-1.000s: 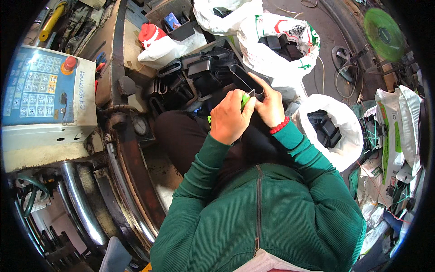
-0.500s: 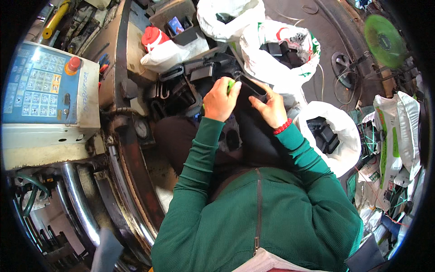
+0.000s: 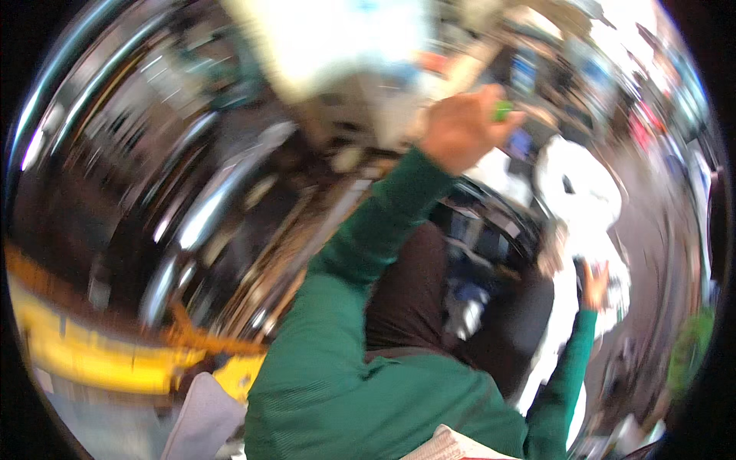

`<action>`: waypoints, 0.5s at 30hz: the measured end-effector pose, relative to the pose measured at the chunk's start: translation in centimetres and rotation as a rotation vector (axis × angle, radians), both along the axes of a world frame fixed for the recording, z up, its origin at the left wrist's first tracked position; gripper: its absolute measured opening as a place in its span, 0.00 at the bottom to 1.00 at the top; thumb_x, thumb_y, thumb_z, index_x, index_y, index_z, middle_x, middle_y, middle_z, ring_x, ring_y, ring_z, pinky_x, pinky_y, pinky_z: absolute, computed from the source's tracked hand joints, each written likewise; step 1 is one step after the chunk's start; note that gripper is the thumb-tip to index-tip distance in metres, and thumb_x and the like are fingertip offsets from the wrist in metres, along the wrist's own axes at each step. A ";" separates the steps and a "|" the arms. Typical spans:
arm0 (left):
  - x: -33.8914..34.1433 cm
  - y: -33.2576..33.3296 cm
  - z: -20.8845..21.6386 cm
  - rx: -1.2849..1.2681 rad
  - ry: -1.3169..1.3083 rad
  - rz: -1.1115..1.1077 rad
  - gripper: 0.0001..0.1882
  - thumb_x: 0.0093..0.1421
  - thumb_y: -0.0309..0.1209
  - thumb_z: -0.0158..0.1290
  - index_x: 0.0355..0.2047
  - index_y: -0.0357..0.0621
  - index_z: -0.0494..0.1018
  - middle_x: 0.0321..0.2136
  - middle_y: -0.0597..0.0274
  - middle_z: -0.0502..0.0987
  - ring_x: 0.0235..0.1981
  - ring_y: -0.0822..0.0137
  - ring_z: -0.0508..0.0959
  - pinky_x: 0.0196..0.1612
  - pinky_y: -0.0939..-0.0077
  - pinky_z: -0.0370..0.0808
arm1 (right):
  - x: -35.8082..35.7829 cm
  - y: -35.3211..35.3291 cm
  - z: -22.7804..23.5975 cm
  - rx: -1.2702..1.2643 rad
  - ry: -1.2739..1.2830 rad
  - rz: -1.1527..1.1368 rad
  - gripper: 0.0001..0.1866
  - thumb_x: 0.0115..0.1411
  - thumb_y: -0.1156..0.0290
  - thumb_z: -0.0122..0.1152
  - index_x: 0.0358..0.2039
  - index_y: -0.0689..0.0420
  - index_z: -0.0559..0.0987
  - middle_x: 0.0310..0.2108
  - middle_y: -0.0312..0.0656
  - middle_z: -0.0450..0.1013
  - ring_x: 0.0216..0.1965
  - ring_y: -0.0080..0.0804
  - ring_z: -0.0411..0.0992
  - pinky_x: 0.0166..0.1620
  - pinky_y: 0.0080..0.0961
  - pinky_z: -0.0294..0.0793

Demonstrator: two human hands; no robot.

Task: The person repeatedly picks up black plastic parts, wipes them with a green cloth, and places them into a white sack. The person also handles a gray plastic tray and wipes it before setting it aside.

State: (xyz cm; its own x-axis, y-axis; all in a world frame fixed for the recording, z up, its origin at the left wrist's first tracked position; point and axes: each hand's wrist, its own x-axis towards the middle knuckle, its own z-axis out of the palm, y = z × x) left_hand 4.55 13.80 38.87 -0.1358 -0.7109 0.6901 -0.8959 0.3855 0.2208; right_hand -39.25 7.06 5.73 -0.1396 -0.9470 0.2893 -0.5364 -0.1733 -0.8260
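The whole view is smeared by motion. My left hand (image 3: 464, 129) is raised at upper middle, beside the machine, closed around a small bright-green object (image 3: 502, 111), of which only a short piece shows; its kind cannot be made out. At the right, my right hand (image 3: 595, 286) reaches over a white sack (image 3: 613, 264), its fingers looking spread apart. Something dark shows beside those fingers, too blurred to name. Between my arms, in front of my legs, lies a heap of black plastic parts (image 3: 491, 207).
A pale machine housing (image 3: 345, 100) stands at the top, with shiny metal bars (image 3: 222, 192) to the left. Yellow machine framing (image 3: 100, 345) runs along the lower left. Another white sack (image 3: 575, 180) stands beyond the black parts. A green fan (image 3: 691, 345) is at the right edge.
The view has swung left, toward the machine. My hands, together on a black part before, are now far apart: the left up with the green object, the right out at a white sack.
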 end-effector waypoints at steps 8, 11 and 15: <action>16.8 15.7 16.9 -0.800 -0.533 0.835 0.06 0.41 0.34 0.51 0.15 0.48 0.73 0.16 0.57 0.75 0.19 0.56 0.77 0.23 0.62 0.73 | 13.7 -0.1 -2.9 0.034 0.177 0.332 0.24 0.52 0.73 0.63 0.51 0.56 0.72 0.60 0.52 0.58 0.61 0.41 0.57 0.61 0.33 0.54; 23.2 22.0 20.1 -0.525 -0.306 1.405 0.12 0.49 0.39 0.50 0.24 0.46 0.79 0.24 0.51 0.79 0.29 0.55 0.80 0.33 0.62 0.77 | 16.0 1.0 -1.3 0.081 0.190 0.361 0.22 0.51 0.73 0.64 0.48 0.57 0.74 0.59 0.51 0.60 0.59 0.41 0.60 0.60 0.32 0.57; 35.5 21.1 18.8 -0.074 -0.102 1.701 0.15 0.58 0.36 0.45 0.36 0.46 0.79 0.38 0.51 0.78 0.39 0.56 0.80 0.38 0.61 0.77 | 15.0 0.1 -2.1 0.117 0.103 0.361 0.20 0.51 0.74 0.64 0.46 0.58 0.76 0.57 0.50 0.62 0.58 0.39 0.62 0.59 0.31 0.59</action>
